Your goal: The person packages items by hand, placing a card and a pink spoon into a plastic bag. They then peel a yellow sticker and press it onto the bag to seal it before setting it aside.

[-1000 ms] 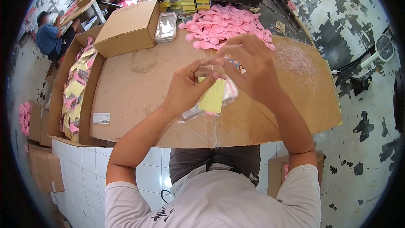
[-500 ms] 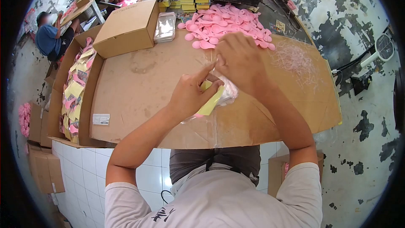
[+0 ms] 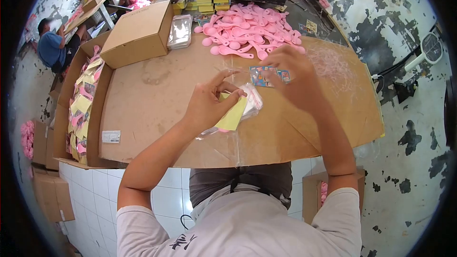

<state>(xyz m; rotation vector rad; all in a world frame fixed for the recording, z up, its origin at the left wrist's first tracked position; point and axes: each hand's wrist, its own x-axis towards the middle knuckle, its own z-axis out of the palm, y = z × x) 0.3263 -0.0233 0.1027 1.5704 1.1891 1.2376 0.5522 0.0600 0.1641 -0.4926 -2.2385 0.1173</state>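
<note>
I see the left hand (image 3: 209, 105) closed on a thin, glossy clear plastic bag (image 3: 251, 100) with a flat yellow paper card (image 3: 232, 117) against it, held just above the matte brown cardboard sheet (image 3: 152, 100) near its middle. The right hand (image 3: 296, 75) pinches a small rectangular colour-printed card (image 3: 269, 75) between thumb and fingertips, just beside the bag's top. Beyond it lies a heap of smooth pink plastic spoons (image 3: 247, 24) with round bowls.

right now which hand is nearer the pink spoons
Right. The right hand, pinching a printed card, is beside the pink spoons; the left hand holds a yellow card farther off.
</note>
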